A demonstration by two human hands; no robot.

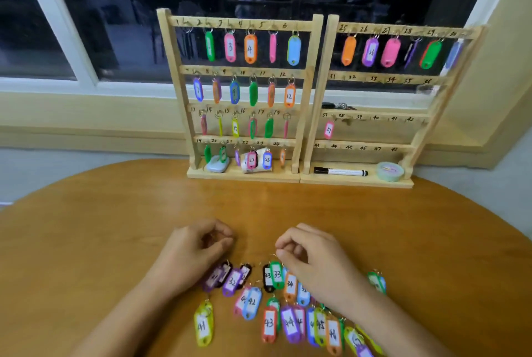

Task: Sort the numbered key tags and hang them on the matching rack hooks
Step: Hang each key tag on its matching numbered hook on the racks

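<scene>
Two wooden racks stand at the table's far edge. The left rack [299, 126] has a tag on nearly every numbered hook. The right rack [371, 115] carries tags along its top row, plus a pink tag 37 [328, 130] lower down. Several loose numbered tags lie near me, among them yellow tag 41 [203, 325] and purple tag 32 [231, 282]. My right hand [313, 261] is curled, with its fingertips at the ring of green tag 33 [277, 274]. My left hand [195, 253] is curled above the purple tags, and nothing shows between its fingers.
A black marker [339, 171] and a tape roll [390, 171] lie on the right rack's base. A pale blue object [217, 166] sits on the left rack's base. A bunch of keys [335, 105] rests on the window sill. The round wooden table [115, 227] drops off at left and right.
</scene>
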